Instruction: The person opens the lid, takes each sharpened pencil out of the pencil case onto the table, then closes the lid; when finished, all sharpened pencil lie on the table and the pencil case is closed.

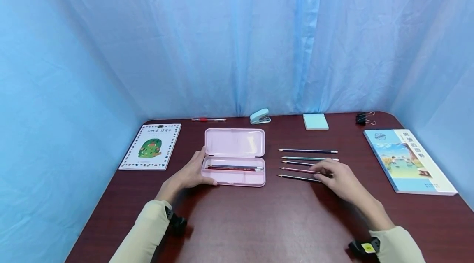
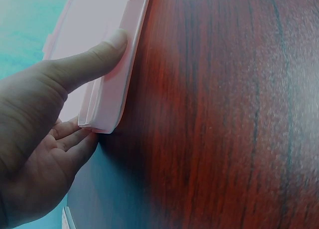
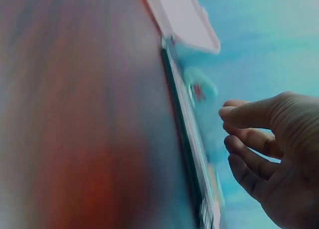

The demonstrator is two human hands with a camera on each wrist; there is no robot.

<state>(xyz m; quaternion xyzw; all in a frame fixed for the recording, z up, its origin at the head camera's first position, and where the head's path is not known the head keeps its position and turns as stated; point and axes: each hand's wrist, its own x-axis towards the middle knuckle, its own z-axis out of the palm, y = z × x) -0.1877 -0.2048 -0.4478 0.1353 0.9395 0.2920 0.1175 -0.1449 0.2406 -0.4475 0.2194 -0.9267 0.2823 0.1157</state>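
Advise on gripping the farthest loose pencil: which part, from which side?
I'd pinch the pencil mid-shaft from above, across its near and far sides: it is thin, lies flat and runs left to right. Take care on the near side, where the green pencil lies close.

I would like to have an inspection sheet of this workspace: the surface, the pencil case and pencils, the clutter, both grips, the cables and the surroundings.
Surface: red-brown table, glossy.
Case: lid open, pencils inside.
Loose pencils: five, right of the case, tips toward it.
Clutter: left book, pen, stapler, notepad, clip, right book, spread around the case and pencils.
Left grip: holds the case's left end.
Right grip: at the loose pencils; whether it pinches one is unclear.
Cables: nothing seen.
Surroundings: blue curtain behind the table and on both sides.
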